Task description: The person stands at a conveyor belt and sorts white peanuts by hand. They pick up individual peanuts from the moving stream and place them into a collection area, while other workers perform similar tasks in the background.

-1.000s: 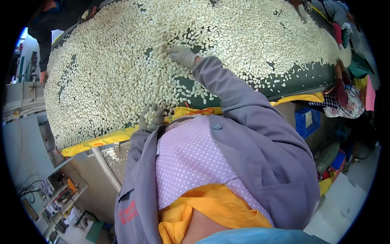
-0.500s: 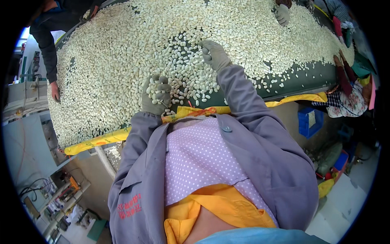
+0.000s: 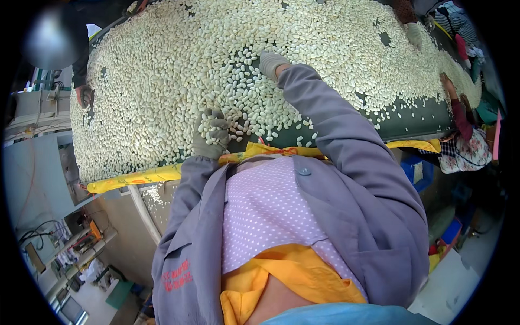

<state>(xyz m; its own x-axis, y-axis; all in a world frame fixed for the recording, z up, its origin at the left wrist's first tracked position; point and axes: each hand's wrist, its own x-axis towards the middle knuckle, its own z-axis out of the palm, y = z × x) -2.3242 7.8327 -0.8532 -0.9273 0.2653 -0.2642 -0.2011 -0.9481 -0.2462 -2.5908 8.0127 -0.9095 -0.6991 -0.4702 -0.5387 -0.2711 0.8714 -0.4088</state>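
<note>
- Since approx. 0.5 s ago, right hand (image 3: 271, 63) is stretched farther up the pale seeds (image 3: 179, 70); left hand (image 3: 212, 134) is kept near the lower edge.
- L. hand is cupped, seeds lying on its glove; R. hand's grip can't be told.
- Seeds are spread over the green belt (image 3: 411, 122); sorting appears ongoing.

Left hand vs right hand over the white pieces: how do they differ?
The left hand sits near the belt's yellow edge, fingers curled; the right hand reaches farther out, arm extended. White pieces lie heaped on the left hand, while the right hand rests among them. Both wear grey gloves.
</note>
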